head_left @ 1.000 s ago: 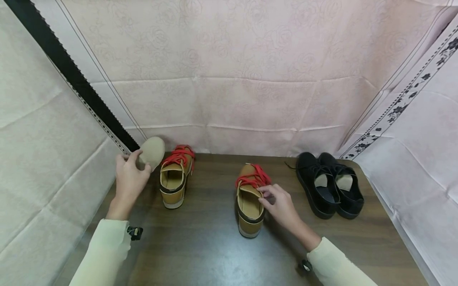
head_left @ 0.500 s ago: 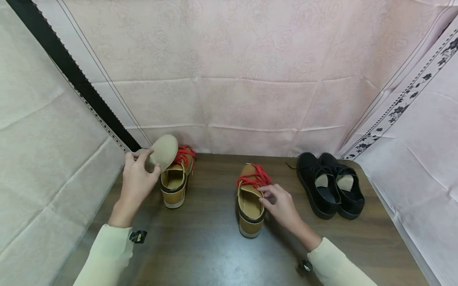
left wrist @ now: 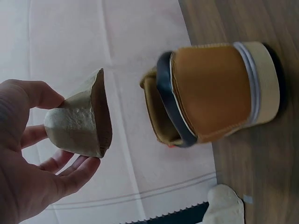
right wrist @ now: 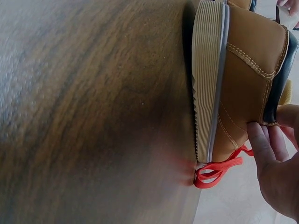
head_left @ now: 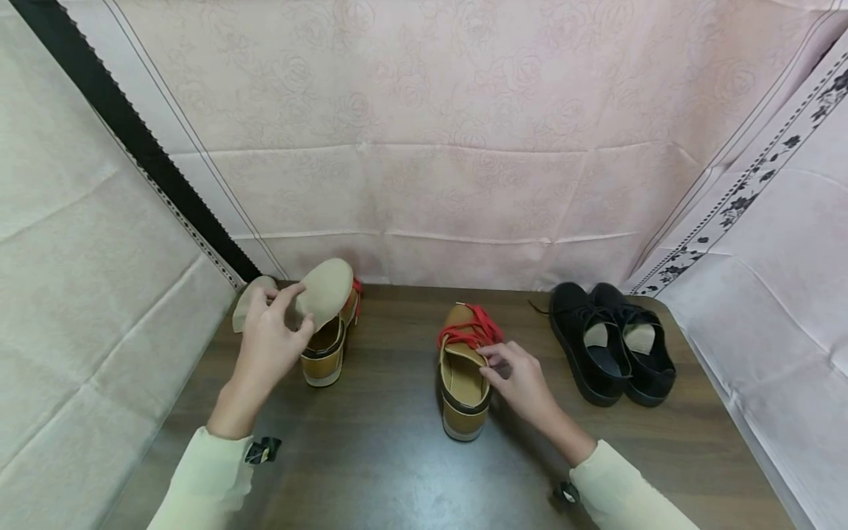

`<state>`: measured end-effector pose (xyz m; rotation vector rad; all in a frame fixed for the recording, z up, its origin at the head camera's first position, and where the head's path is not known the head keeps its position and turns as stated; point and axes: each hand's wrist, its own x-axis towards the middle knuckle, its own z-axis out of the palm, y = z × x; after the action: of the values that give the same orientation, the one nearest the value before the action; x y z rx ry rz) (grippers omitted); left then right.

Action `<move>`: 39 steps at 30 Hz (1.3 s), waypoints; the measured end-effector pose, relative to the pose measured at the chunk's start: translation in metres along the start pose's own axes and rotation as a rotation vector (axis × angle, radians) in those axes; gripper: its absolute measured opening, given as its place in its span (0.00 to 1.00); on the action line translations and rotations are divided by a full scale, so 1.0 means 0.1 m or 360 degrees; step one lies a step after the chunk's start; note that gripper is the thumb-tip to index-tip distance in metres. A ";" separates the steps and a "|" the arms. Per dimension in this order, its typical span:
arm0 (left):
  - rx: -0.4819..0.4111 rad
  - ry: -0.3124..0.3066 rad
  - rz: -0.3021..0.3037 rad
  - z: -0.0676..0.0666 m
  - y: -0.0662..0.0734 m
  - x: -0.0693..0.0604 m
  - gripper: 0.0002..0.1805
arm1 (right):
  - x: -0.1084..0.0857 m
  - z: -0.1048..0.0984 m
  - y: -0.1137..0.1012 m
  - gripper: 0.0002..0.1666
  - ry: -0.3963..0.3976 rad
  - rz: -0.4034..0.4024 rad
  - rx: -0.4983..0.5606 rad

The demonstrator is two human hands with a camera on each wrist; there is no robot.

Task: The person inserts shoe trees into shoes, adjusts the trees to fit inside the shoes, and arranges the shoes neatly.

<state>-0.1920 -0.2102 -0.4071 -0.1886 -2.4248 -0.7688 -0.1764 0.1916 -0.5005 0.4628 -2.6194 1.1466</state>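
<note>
My left hand (head_left: 274, 346) pinches a beige, hollow, toe-shaped shoe insert (head_left: 326, 293). In the left wrist view the insert (left wrist: 74, 126) is held by thumb and fingers, apart from the tan shoe (left wrist: 212, 93) and level with its opening. From the head it covers much of that left tan shoe (head_left: 322, 366) and its red laces. My right hand (head_left: 520, 379) pinches the collar of the other tan shoe (head_left: 464, 421), near its red laces (head_left: 470, 331). In the right wrist view that shoe (right wrist: 245, 84) stands on its sole, fingers against its outer side.
A second beige insert (head_left: 246, 303) lies at the back left, beyond my left hand. Two black shoes (head_left: 576, 353) stand side by side at the right, with pale inserts inside. Pale patterned cloth (head_left: 424, 191) rises behind the wooden tabletop (head_left: 371, 456) and along both sides.
My left hand has moved right with the shoe insert, from beside the left tan shoe to over it. The second insert has come into fuller view. My right hand has stayed put.
</note>
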 end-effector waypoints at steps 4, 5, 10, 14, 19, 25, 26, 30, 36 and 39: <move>0.0009 -0.0084 -0.0007 0.00 0.09 -0.05 0.24 | 0.00 0.00 0.00 0.19 0.0006 -0.0010 0.0003; 0.0010 -0.0098 -0.0007 0.00 0.11 -0.05 0.24 | 0.00 -0.01 0.00 0.19 0.0006 -0.0009 0.0004; -0.0005 -0.0141 0.0024 0.00 0.21 -0.09 0.25 | 0.00 -0.01 -0.01 0.19 0.0003 0.0003 0.0008; -0.0021 -0.0162 0.0070 0.00 0.27 -0.11 0.25 | 0.00 -0.01 -0.01 0.19 0.0002 0.0014 0.0010; -0.0027 -0.0201 0.0103 0.01 0.35 -0.14 0.24 | 0.00 -0.01 -0.01 0.19 0.0002 0.0036 0.0014; -0.0036 -0.0266 0.0124 -0.01 0.45 -0.16 0.25 | 0.00 -0.01 -0.01 0.19 -0.0007 0.0046 0.0004; -0.0038 -0.0281 0.0129 -0.02 0.47 -0.16 0.25 | 0.00 -0.01 -0.01 0.19 -0.0010 0.0049 0.0002; -0.0059 -0.0340 0.0153 -0.02 0.55 -0.19 0.25 | 0.00 -0.01 -0.01 0.19 -0.0011 0.0046 0.0008; -0.0080 -0.0429 0.0198 -0.03 0.66 -0.21 0.25 | 0.00 -0.01 -0.01 0.18 -0.0002 0.0043 0.0014; -0.0094 -0.0485 0.0195 -0.05 0.71 -0.22 0.25 | 0.00 -0.01 -0.01 0.18 -0.0009 0.0052 0.0015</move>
<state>-0.1509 -0.1539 -0.3822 -0.5060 -2.6450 -0.8048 -0.1760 0.1914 -0.4993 0.4276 -2.6369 1.1700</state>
